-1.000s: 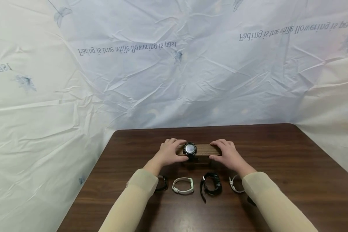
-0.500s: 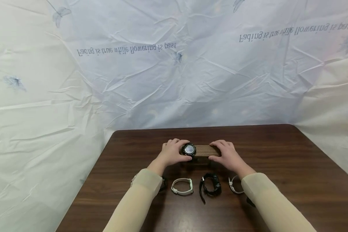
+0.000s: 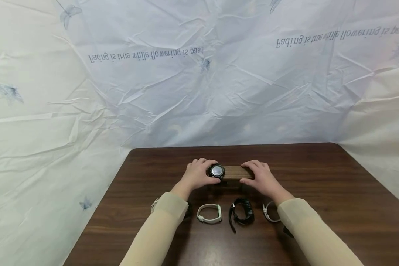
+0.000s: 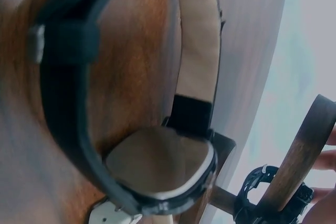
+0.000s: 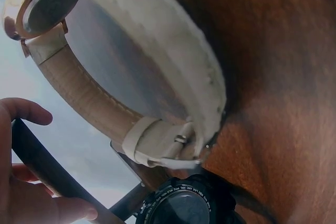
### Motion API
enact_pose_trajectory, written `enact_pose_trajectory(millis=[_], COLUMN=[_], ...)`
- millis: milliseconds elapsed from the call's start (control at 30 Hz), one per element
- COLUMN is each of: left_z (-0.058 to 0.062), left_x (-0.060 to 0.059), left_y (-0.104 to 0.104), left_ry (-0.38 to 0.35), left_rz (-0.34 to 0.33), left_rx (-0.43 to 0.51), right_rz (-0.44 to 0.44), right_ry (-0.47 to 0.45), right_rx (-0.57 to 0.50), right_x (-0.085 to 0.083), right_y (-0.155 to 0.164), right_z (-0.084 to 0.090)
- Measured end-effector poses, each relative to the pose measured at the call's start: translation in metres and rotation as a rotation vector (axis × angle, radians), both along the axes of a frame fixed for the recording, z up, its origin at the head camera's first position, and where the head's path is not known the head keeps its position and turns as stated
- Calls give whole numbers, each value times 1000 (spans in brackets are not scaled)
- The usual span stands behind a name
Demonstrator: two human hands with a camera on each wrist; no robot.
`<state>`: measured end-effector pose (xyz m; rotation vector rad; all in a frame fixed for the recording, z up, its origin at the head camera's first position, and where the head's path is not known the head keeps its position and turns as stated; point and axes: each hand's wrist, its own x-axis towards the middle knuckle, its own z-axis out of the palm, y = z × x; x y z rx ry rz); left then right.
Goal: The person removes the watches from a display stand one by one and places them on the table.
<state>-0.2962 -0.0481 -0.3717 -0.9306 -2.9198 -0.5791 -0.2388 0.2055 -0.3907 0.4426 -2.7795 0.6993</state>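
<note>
- Almost nothing has moved since a second ago: left hand (image 3: 197,174) has crept slightly right along the wooden bar (image 3: 236,172) and now sits tight against the black round watch (image 3: 217,171); right hand (image 3: 258,176) unchanged. Reads as small seating of the watch on the bar, not a new grasp.
- Counter (image 3: 319,192): dark wood, lower centre of frame, crumpled white printed sheet (image 3: 199,85) filling everything above and to both sides.
- Both forearms in beige sleeves run up from the bottom edge, converging on the bar at mid-frame.
- Wooden bar: raised stand rail, horizontal, centre of frame, between the two hands.
- Left hand fingers curled round the bar's left end and the watch. Right hand fingers curled over the bar's right end, thumb in front.
- Black round watch: strapped round the bar's left part, face toward camera.
- Row below the hands, lower centre: white band watch (image 3: 209,213), black strap watch (image 3: 241,214), pale watch (image 3: 270,213) half hidden by the right sleeve, dark one mostly under the left sleeve.
</note>
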Motion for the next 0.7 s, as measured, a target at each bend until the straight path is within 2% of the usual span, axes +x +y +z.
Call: enact_pose_trajectory(millis=[433,700], left_z=[-5,-3], left_x=[2,9], left_y=[-11,-17], left_ry=[-21,-44], left_rz=[-24,-6], left_rx=[43,59], right_rz=[10,19], right_ry=[-15,-10], right_rx=[4,4], right_x=[5,9], right_y=[5,6], right_z=[0,-1])
